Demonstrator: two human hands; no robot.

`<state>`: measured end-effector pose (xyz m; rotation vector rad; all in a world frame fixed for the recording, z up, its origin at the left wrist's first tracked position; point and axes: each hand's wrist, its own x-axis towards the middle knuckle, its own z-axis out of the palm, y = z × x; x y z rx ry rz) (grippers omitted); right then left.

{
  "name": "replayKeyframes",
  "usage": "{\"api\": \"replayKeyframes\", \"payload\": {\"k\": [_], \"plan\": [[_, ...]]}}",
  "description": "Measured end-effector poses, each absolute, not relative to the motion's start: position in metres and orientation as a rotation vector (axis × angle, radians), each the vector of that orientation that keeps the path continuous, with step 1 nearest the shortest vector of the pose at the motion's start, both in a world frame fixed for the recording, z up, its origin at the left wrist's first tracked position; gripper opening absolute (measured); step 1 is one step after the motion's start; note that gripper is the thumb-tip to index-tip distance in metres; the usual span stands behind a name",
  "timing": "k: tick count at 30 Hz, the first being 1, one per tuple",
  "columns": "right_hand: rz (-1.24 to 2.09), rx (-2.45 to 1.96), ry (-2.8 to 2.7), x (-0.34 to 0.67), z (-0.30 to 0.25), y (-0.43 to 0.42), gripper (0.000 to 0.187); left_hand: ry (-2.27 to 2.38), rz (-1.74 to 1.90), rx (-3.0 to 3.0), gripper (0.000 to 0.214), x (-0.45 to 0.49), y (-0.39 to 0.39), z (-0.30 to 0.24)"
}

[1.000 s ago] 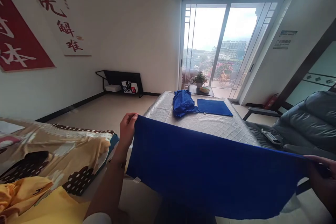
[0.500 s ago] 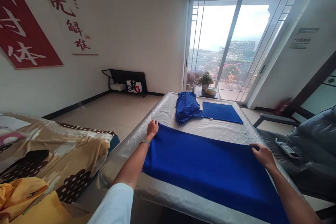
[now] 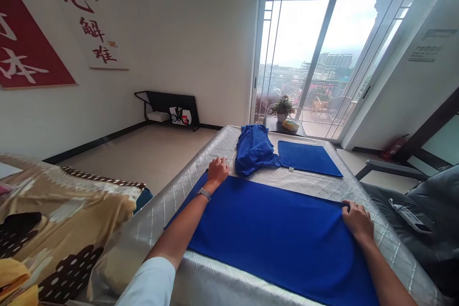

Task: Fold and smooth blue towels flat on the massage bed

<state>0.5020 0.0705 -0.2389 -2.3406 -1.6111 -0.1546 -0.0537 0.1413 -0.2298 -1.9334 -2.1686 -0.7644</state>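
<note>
A large blue towel [image 3: 272,234] lies spread flat on a silver quilted table [image 3: 172,201]. My left hand [image 3: 217,171] pinches the towel's far left corner, fingers closed on the cloth. At the far right corner my right hand [image 3: 356,222] grips the edge, and the fabric wrinkles under it. Just beyond my left hand sits a crumpled pile of blue cloth [image 3: 254,149]. To its right a folded blue towel [image 3: 307,158] lies flat near the table's far end.
A patterned yellow and brown blanket [image 3: 64,215] covers furniture at the left. A dark leather chair [image 3: 426,210] with a remote on its arm stands at the right. Beyond the table are a potted plant [image 3: 283,107], a glass sliding door and open floor.
The towel was held up in the air a second ago. It has come down onto the table, and both hands have pushed its far edge forward towards the blue pile.
</note>
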Motion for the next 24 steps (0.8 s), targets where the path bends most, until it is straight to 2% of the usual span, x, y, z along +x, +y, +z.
{"api": "replayKeyframes", "payload": {"k": [4,6,11,14,24], "plan": [[-0.175,-2.323,-1.631,0.498,-0.239,0.064,0.052,-1.945,-0.655,-2.162,0.079,0.021,0.176,-0.222],[-0.174,-2.307,-1.642,0.499,-0.238,0.063,0.051,-1.962,-0.528,-2.193,0.09,0.041,0.192,-0.222],[-0.157,-2.31,-1.654,0.505,-0.241,0.067,0.05,-2.027,-0.457,-2.142,0.06,0.012,0.211,-0.229],[-0.167,-2.32,-1.665,0.509,-0.245,0.07,0.05,-2.032,-0.461,-2.091,0.05,-0.025,0.215,-0.231],[-0.14,-2.319,-1.668,0.511,-0.246,0.07,0.05,-1.976,-0.448,-2.146,0.051,-0.082,0.219,-0.231]]}}
